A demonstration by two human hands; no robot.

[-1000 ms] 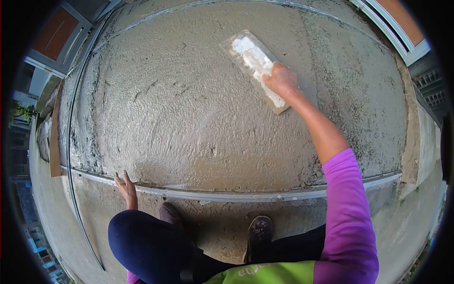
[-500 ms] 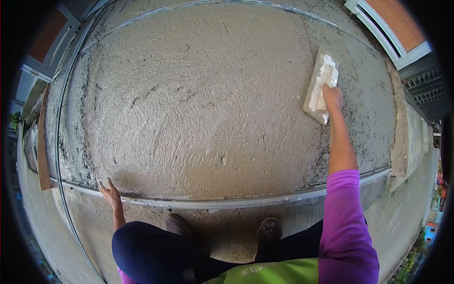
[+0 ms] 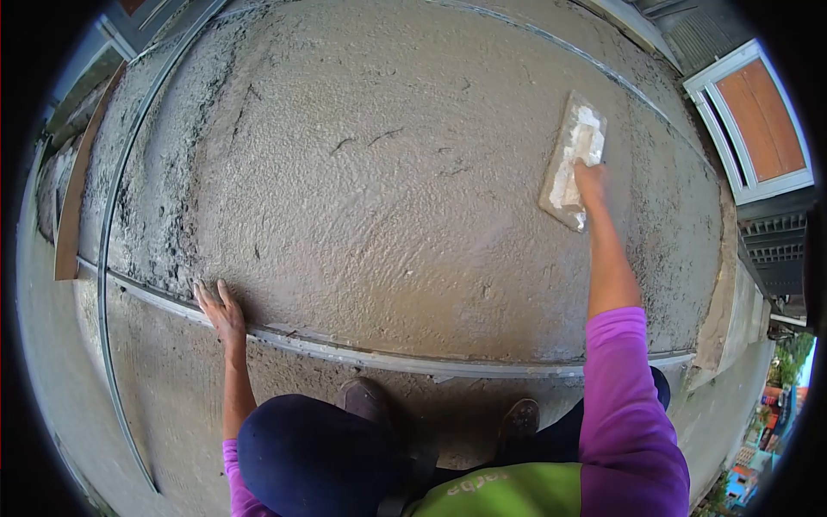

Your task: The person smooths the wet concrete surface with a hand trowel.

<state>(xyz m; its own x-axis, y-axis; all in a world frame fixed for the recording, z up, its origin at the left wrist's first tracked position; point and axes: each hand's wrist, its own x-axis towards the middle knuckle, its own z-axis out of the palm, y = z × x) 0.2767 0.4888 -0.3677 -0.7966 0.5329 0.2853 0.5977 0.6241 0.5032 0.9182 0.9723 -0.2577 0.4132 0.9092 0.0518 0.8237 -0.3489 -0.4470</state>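
Grasping a flat rectangular white-smeared float [image 3: 568, 168] by its handle in the right hand [image 3: 591, 184], against wet grey-brown concrete [image 3: 370, 224]; holding nothing in the left hand [image 3: 224, 314], spread open over the long pale metal rail [image 3: 413, 365], cannot tell whether touching; standing in dark footwear [image 3: 519, 420] beside it.

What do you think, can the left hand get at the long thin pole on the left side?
Probably yes: the left hand is open and looks empty. The pole lies farther left across the wet concrete, and nothing stands between them.
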